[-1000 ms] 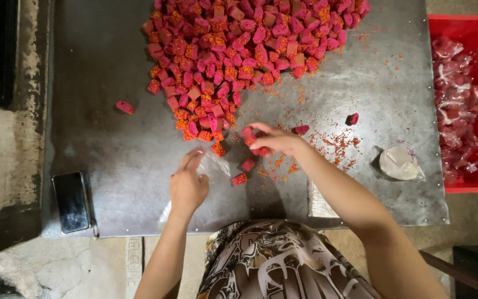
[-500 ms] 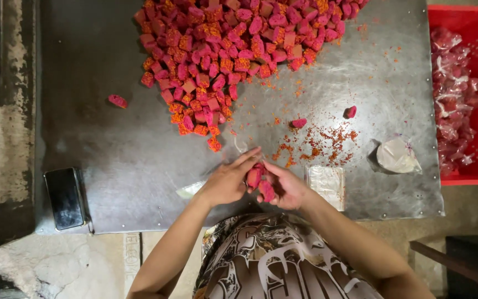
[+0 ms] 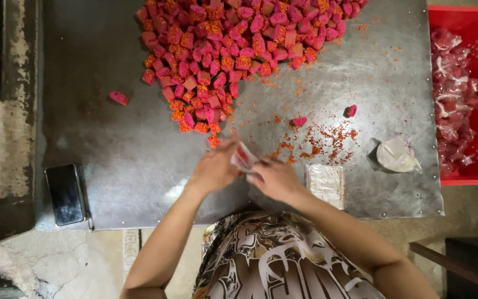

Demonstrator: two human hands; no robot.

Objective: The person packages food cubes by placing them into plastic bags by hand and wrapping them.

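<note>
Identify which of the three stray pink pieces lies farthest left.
The lone pink piece left of the heap; the other two strays sit right of it.

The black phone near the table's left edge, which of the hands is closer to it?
Left. The left hand is right of the black phone, across bare metal table. The right hand lies farther right, beyond the left hand; both grip a small packet.

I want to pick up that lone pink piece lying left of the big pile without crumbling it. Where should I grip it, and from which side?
Probably from straight above, fingers pinching its two long sides. The lone pink piece lies flat on the metal table, elongated and slightly slanted, apart from the pile of pink and orange pieces, so nothing blocks a top approach.
</note>
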